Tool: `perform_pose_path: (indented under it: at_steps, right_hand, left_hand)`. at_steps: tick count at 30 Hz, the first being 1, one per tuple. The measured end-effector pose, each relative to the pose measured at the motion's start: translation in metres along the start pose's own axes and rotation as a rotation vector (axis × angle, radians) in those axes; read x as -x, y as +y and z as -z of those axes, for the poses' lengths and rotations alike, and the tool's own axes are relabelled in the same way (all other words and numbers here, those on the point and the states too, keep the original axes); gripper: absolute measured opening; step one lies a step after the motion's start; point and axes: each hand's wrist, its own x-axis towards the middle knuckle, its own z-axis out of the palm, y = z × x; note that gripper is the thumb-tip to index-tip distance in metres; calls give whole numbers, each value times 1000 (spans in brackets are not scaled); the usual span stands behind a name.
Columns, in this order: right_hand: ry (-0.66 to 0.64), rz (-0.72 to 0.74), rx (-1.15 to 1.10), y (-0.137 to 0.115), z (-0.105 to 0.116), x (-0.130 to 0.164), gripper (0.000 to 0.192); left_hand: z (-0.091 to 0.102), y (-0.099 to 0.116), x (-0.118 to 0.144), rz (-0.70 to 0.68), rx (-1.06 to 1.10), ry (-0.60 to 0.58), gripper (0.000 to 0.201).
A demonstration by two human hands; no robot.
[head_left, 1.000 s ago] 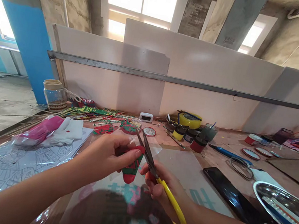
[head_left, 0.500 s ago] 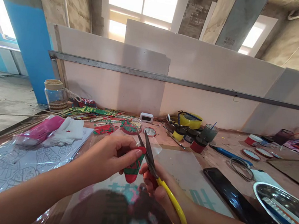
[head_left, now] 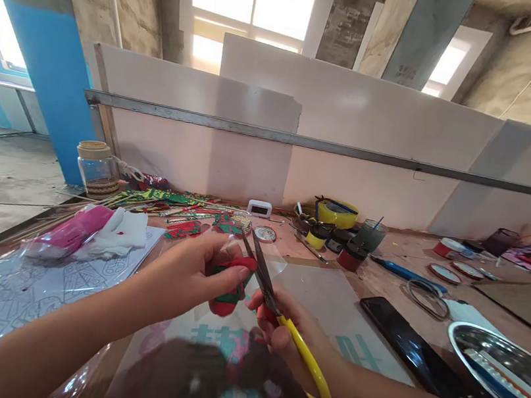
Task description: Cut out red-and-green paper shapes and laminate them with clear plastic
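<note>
My left hand (head_left: 208, 267) pinches a small red and green painted cutout (head_left: 227, 296) between thumb and fingers; part of it is hidden behind the thumb. Yellow-handled scissors (head_left: 306, 358) are in my right hand (head_left: 293, 329), fingers curled round the handle. The blades point up and away, slightly parted, with their tips just right of the cutout. Both hands are above a translucent plastic sheet (head_left: 326, 288) printed with teal characters.
Left lie line drawings under clear plastic (head_left: 51, 300) and a pink tissue pack (head_left: 81, 231). Behind stand a white digital clock (head_left: 259, 209) and paint jars (head_left: 351, 255). A black phone (head_left: 404, 339) and a metal tray (head_left: 455, 330) are right. A glass jar (head_left: 95, 170) stands far left.
The cutout has turned and shifted slightly left and up in my left hand. The scissors stay almost in place, with their blades a little closer together.
</note>
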Motion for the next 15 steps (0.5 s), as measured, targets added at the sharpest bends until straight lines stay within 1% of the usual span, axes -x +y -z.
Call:
perform_pose_path:
  at_steps: [2, 4, 6, 10, 15]
  right_hand:
    - [1, 0, 4, -1, 0, -1, 66]
    - [3, -17, -11, -3, -1, -1, 71]
    - [5, -37, -36, -7, -3, -2, 74]
    - [21, -48, -41, -10, -6, -2, 74]
    - [60, -42, -14, -9, -6, -1, 75]
  left_hand:
    - [0, 0, 1, 11, 77, -5, 20]
    - [-1, 1, 1, 14, 109, -2, 22]
    - [-3, 3, 1, -3, 102, 35, 22]
    - [-6, 3, 1, -38, 71, 99, 20]
    - [-7, 3, 0, -34, 30, 47, 25]
